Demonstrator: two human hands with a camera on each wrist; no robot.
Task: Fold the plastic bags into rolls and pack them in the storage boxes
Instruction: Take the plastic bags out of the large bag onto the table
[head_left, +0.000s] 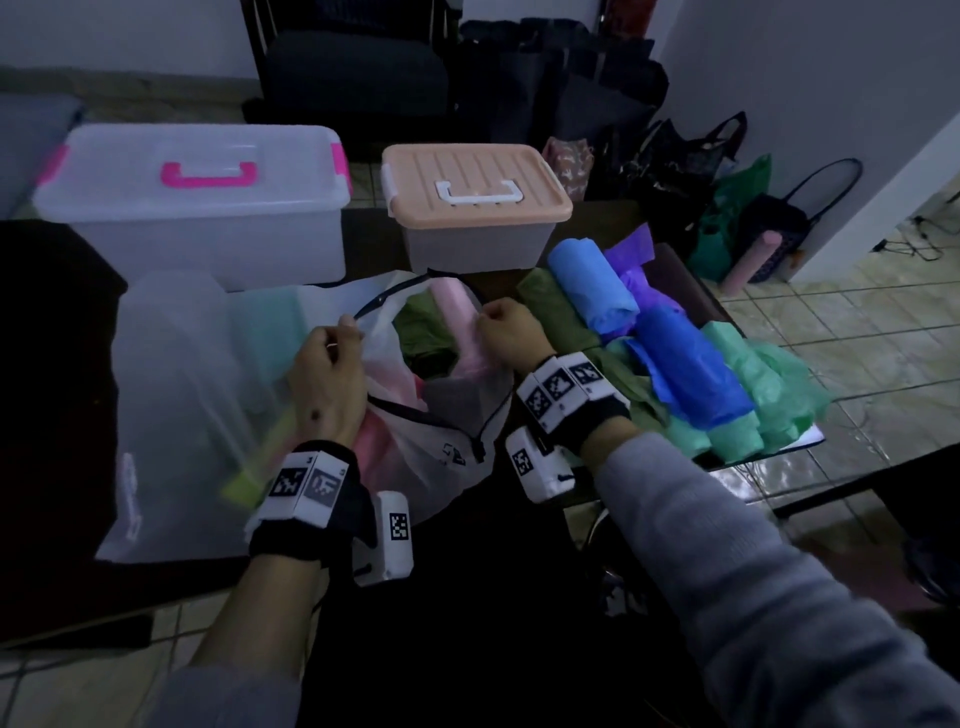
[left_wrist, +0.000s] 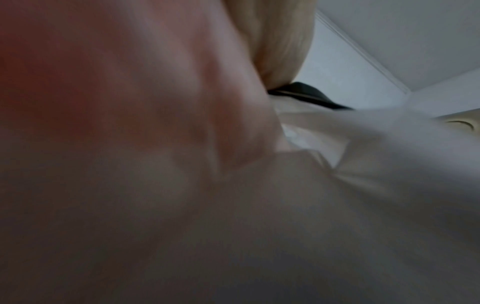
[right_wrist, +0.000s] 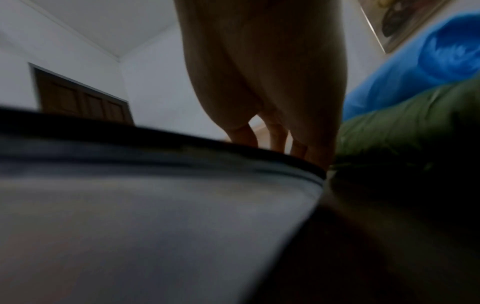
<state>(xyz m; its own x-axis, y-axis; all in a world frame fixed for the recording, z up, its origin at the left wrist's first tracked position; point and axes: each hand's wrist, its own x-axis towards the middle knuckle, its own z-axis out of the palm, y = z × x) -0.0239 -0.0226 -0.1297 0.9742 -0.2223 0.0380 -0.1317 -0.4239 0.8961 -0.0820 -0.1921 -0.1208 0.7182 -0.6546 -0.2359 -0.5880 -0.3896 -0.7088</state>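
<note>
A white translucent zip bag (head_left: 441, 441) with a black zipper rim stands open before me, with a pink bag (head_left: 457, 306) and an olive bag (head_left: 423, 332) inside. My left hand (head_left: 327, 374) pinches its left rim. My right hand (head_left: 506, 332) grips the right rim with curled fingers. The left wrist view shows my left hand (left_wrist: 130, 102) blurred against the zip bag (left_wrist: 363, 144). In the right wrist view my right hand (right_wrist: 265, 82) hooks over the black rim (right_wrist: 182, 133). Both storage boxes, clear with pink handle (head_left: 197, 208) and peach-lidded (head_left: 472, 208), are closed behind.
Rolled bags lie at the right: light blue (head_left: 592, 286), dark blue (head_left: 691, 369), green (head_left: 748, 410), purple (head_left: 644, 280) and olive (head_left: 561, 312). Flat translucent bags (head_left: 176, 395) lie at the left. Dark bags stand on the tiled floor behind the table.
</note>
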